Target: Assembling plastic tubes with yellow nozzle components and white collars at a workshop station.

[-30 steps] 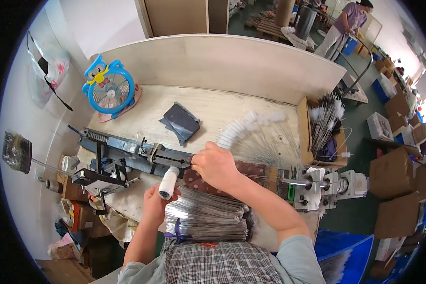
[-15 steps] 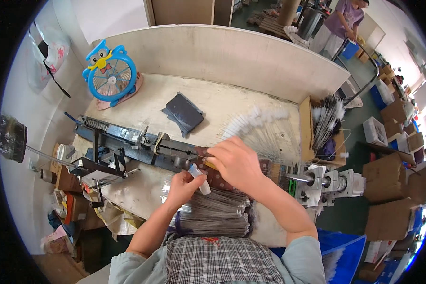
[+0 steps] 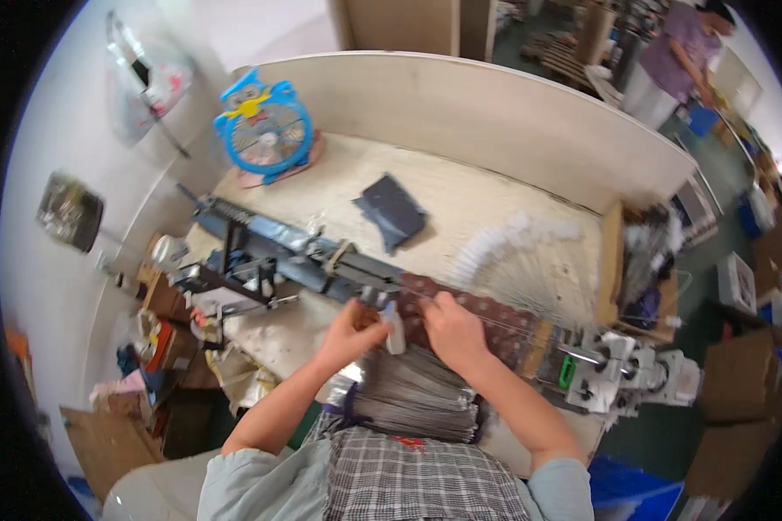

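My left hand [image 3: 354, 333] is closed, thumb and fingers pinched together at the near side of a long dark metal rail fixture [image 3: 334, 260]. Whatever it pinches is too blurred to make out. Right by its fingertips is a small translucent white bottle [image 3: 394, 332], tilted. My right hand [image 3: 456, 332] is closed over a brown dotted cloth [image 3: 504, 328], with a thin wire [image 3: 415, 293] showing at its fingertips. Below both hands lies a thick bundle of thin metal wires [image 3: 413, 391].
White-tufted wire brushes [image 3: 495, 252] fan out on the tabletop, near a cardboard box [image 3: 613, 260] of more wires. A spindle machine [image 3: 626, 369] stands at the right. A dark packet [image 3: 391, 213] and blue fan [image 3: 269, 130] lie beyond the rail. A person [image 3: 673, 61] stands far right.
My view has swung, so the bench appears shifted to the right. My right hand has drawn back from the rail end, and the yellow item by its fingers no longer shows.
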`<action>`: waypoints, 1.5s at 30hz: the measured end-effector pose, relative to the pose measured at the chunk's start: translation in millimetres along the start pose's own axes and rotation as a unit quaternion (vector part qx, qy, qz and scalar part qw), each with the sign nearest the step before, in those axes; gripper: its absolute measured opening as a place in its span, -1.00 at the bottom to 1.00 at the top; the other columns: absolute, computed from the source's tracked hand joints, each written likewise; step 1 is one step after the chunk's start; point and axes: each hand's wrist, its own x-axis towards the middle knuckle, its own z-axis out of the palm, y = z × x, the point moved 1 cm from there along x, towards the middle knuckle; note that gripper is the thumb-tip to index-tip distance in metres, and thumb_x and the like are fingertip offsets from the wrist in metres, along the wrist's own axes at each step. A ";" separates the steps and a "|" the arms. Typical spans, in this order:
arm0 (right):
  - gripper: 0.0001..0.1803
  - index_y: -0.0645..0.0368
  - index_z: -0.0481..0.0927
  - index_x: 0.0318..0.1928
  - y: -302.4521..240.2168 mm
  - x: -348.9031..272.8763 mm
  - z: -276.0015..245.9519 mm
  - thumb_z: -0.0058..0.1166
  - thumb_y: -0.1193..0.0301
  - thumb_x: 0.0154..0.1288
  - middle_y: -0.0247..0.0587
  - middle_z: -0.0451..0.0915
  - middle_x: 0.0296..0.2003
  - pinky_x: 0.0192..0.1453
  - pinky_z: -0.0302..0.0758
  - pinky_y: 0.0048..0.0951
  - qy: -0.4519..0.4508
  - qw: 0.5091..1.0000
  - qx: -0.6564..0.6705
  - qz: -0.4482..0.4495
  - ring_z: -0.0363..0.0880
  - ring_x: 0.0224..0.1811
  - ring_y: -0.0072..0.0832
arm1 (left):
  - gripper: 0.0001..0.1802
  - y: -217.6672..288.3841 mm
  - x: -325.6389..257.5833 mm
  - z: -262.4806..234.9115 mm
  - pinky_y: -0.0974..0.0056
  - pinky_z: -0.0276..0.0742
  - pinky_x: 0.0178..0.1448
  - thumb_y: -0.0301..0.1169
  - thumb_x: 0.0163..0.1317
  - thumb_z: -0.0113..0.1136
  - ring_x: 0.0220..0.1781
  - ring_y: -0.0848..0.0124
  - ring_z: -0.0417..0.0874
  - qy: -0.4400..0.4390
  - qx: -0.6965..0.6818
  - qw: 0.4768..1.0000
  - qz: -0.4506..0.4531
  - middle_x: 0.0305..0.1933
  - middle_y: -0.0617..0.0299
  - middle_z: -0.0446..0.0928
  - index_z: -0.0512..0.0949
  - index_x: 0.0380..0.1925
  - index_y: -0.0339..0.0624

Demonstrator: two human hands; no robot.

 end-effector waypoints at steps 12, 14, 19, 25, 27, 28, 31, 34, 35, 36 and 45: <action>-0.83 0.21 0.51 -0.25 -13.6 -5.0 -33.3 0.13 0.46 0.13 -0.07 0.49 -0.33 -0.31 0.51 -0.22 -0.070 0.994 0.080 -0.001 0.54 -0.34 -0.09 | -0.79 -50.1 -31.8 -135.1 0.41 0.41 -0.27 -0.18 0.19 0.20 -0.42 0.56 0.49 0.242 -0.396 0.861 -0.206 -0.47 0.40 0.52 0.56 -0.39 -0.05; -0.78 0.19 0.53 -0.19 -14.9 -8.2 -39.1 0.14 0.50 0.11 -0.07 0.49 -0.32 -0.30 0.51 -0.20 -0.078 0.992 0.096 0.012 0.54 -0.34 -0.08 | -0.81 -52.8 -28.8 -131.0 0.42 0.41 -0.28 -0.21 0.19 0.19 -0.42 0.56 0.49 0.253 -0.412 0.852 -0.203 -0.47 0.41 0.52 0.55 -0.40 -0.06; -0.76 0.17 0.56 -0.20 -27.1 -8.8 -85.8 0.17 0.53 0.05 -0.11 0.54 -0.35 -0.32 0.49 -0.28 -0.007 0.998 0.066 -0.024 0.54 -0.36 -0.16 | -0.91 -51.3 -24.8 -100.8 0.43 0.42 -0.31 -0.36 0.15 0.18 -0.41 0.55 0.50 0.320 -0.442 0.823 -0.158 -0.49 0.32 0.52 0.55 -0.41 -0.12; -0.84 0.17 0.63 -0.28 -3.7 0.3 -105.7 0.16 0.41 0.10 -0.19 0.57 -0.45 -0.25 0.46 -0.33 0.047 0.988 0.105 0.104 0.53 -0.36 -0.22 | -0.84 45.2 -26.8 50.3 0.37 0.46 -0.31 -0.37 0.22 0.15 -0.42 0.46 0.54 -0.033 -0.330 0.935 -0.121 -0.41 0.20 0.57 0.57 -0.37 -0.25; -0.83 0.17 0.62 -0.27 0.8 -5.0 -107.7 0.16 0.42 0.10 -0.19 0.57 -0.45 -0.25 0.46 -0.34 0.027 0.983 0.132 0.122 0.53 -0.37 -0.23 | -0.83 51.9 -10.4 79.2 0.43 0.42 -0.32 -0.37 0.25 0.12 -0.43 0.51 0.51 -0.060 -0.364 0.925 -0.089 -0.38 0.22 0.57 0.57 -0.32 -0.27; -0.83 0.17 0.62 -0.25 2.8 -7.5 -108.9 0.16 0.42 0.11 -0.19 0.57 -0.45 -0.25 0.45 -0.35 -0.001 0.977 0.165 0.134 0.52 -0.38 -0.24 | -0.83 50.4 -3.4 88.5 0.45 0.41 -0.32 -0.37 0.26 0.12 -0.43 0.53 0.50 -0.055 -0.359 0.929 -0.077 -0.38 0.22 0.58 0.56 -0.32 -0.27; -0.82 0.17 0.62 -0.25 8.5 -17.5 -112.9 0.18 0.43 0.10 -0.22 0.57 -0.45 -0.26 0.45 -0.39 0.003 0.964 0.212 0.162 0.51 -0.38 -0.29 | -0.82 51.1 2.6 100.5 0.48 0.38 -0.33 -0.36 0.27 0.11 -0.44 0.57 0.49 -0.067 -0.321 0.943 -0.057 -0.38 0.25 0.56 0.56 -0.30 -0.26; -0.83 0.14 0.63 -0.27 13.3 -23.8 -113.4 0.21 0.42 0.07 -0.26 0.58 -0.44 -0.25 0.44 -0.40 -0.005 0.972 0.206 0.114 0.51 -0.36 -0.32 | -0.83 53.8 3.6 109.1 0.49 0.37 -0.36 -0.36 0.29 0.10 -0.44 0.59 0.47 -0.065 -0.341 0.936 -0.059 -0.39 0.27 0.55 0.55 -0.28 -0.25; -0.83 0.12 0.63 -0.29 12.2 -25.0 -113.3 0.22 0.40 0.06 -0.28 0.59 -0.42 -0.24 0.44 -0.40 -0.014 0.987 0.155 0.046 0.51 -0.34 -0.34 | -0.83 54.5 1.0 107.2 0.49 0.37 -0.36 -0.36 0.29 0.10 -0.44 0.59 0.47 -0.062 -0.337 0.938 -0.061 -0.39 0.27 0.55 0.55 -0.28 -0.25; -0.83 0.12 0.63 -0.29 12.6 -24.6 -114.6 0.22 0.40 0.06 -0.28 0.59 -0.42 -0.24 0.44 -0.40 -0.014 0.986 0.161 0.044 0.51 -0.34 -0.34 | -0.84 56.4 0.5 105.4 0.48 0.36 -0.37 -0.36 0.29 0.09 -0.45 0.60 0.46 -0.034 -0.331 0.940 -0.077 -0.39 0.28 0.54 0.55 -0.29 -0.23; -0.84 0.11 0.63 -0.35 -11.4 31.8 -77.7 0.20 0.35 0.03 -0.31 0.62 -0.42 -0.26 0.45 -0.33 0.103 0.991 -0.084 -0.018 0.53 -0.34 -0.32 | -0.85 65.2 -1.6 80.1 0.48 0.30 -0.41 -0.30 0.29 0.10 -0.51 0.60 0.41 0.062 -0.389 0.911 -0.120 -0.44 0.29 0.52 0.52 -0.32 -0.13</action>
